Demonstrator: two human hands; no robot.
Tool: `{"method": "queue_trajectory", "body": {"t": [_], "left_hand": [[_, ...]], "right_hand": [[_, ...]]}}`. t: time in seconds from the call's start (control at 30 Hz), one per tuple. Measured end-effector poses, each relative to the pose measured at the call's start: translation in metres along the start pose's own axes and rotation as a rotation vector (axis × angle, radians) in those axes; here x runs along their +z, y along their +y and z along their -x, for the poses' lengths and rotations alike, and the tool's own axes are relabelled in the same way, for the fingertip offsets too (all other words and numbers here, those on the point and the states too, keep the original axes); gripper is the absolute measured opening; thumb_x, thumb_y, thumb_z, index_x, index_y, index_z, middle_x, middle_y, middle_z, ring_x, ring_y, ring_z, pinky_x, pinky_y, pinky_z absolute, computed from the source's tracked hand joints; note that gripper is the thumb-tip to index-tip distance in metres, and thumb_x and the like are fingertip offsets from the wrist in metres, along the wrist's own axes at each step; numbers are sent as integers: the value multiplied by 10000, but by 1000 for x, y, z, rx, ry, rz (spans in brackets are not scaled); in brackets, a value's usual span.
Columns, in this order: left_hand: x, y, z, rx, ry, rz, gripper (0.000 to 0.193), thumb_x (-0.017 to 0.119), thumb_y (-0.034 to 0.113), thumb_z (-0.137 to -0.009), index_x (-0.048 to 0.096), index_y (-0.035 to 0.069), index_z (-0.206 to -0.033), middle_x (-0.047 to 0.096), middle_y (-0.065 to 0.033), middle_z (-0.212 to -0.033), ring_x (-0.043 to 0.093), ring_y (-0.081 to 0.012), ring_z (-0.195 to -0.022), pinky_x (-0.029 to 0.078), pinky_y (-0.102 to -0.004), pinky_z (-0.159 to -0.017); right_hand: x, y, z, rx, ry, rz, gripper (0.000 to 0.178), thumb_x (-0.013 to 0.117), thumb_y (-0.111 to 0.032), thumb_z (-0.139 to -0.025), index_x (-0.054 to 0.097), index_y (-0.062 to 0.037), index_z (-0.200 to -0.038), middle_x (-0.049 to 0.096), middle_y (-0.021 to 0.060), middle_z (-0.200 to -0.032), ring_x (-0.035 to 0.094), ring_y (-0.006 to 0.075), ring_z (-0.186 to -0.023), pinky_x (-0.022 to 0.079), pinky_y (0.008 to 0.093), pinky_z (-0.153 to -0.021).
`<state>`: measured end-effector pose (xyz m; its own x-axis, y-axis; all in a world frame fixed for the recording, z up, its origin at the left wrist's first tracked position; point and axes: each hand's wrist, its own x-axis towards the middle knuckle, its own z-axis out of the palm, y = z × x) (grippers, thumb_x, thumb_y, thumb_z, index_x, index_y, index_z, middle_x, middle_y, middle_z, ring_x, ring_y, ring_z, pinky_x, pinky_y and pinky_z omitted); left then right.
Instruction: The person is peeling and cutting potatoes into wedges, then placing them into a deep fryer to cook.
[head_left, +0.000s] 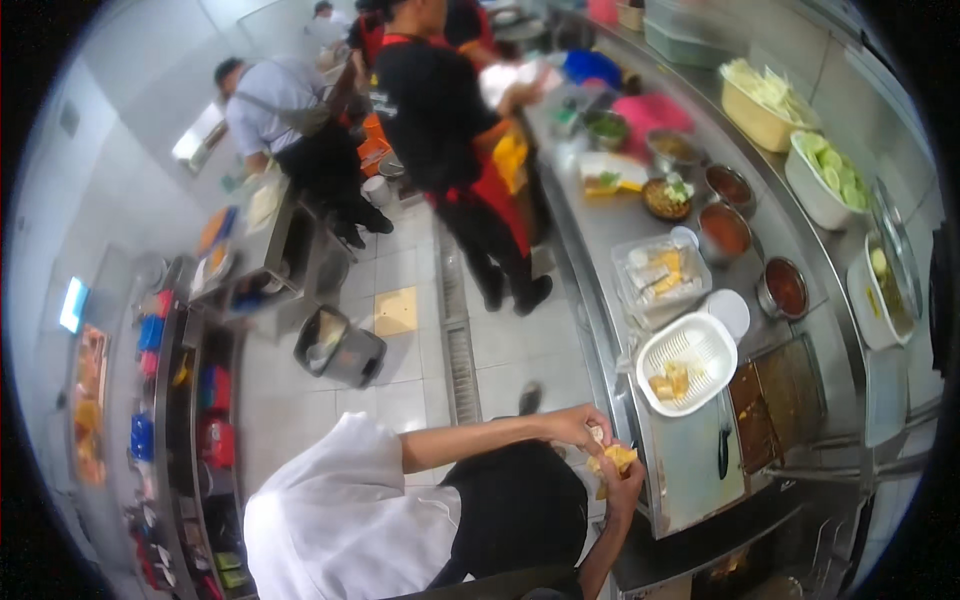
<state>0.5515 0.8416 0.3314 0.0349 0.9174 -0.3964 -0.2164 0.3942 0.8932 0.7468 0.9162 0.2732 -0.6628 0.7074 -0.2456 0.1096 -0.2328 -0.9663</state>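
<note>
Beside the white basket (688, 362) on the steel worktop (700, 460), both hands, left hand (578, 428) and right hand (626, 482), clench a yellow fried piece (617, 457), seemingly mid-pulling-apart, needing firm opposed tugs.

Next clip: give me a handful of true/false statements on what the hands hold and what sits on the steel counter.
1. Both hands meet on a yellow piece of food. True: the left hand and right hand close on the food at the counter edge.
2. The white basket is empty. False: the basket holds a few yellow pieces.
3. Three round pots of red sauce stand on the counter. True: the pots sit in a row beyond the basket.
4. The person works alone. False: a person in a black shirt stands further along the counter.
5. The floor is bare wood. False: the floor is pale tile.
</note>
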Motion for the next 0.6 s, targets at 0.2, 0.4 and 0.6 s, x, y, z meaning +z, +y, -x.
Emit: {"method": "queue_trajectory", "body": {"t": [0.2,0.4,0.6], "left_hand": [[-36,-17,-13,-16,-128,388,263,710,39,-781,627,60,-1030,629,-10,-957,589,-87,-837,489,-228,-696],[-54,-21,-2,183,20,6,269,684,-19,-793,581,26,-1037,606,-37,-1073,552,-134,-1036,461,-261,-897],[-93,0,6,336,66,221,281,647,-43,-821,565,38,-1077,585,-33,-1090,543,-122,-1071,467,-263,-898]], "right_hand": [[-2,44,-37,21,-18,24,270,635,-123,-829,599,23,-1053,629,65,-855,593,131,-682,496,272,-609],[36,20,-55,72,-37,-5,363,600,-73,-801,560,32,-1147,607,79,-982,588,157,-841,493,271,-702],[69,-18,-92,156,-74,-376,430,602,-9,-777,536,9,-1202,608,84,-1031,611,192,-876,507,302,-768]]}}
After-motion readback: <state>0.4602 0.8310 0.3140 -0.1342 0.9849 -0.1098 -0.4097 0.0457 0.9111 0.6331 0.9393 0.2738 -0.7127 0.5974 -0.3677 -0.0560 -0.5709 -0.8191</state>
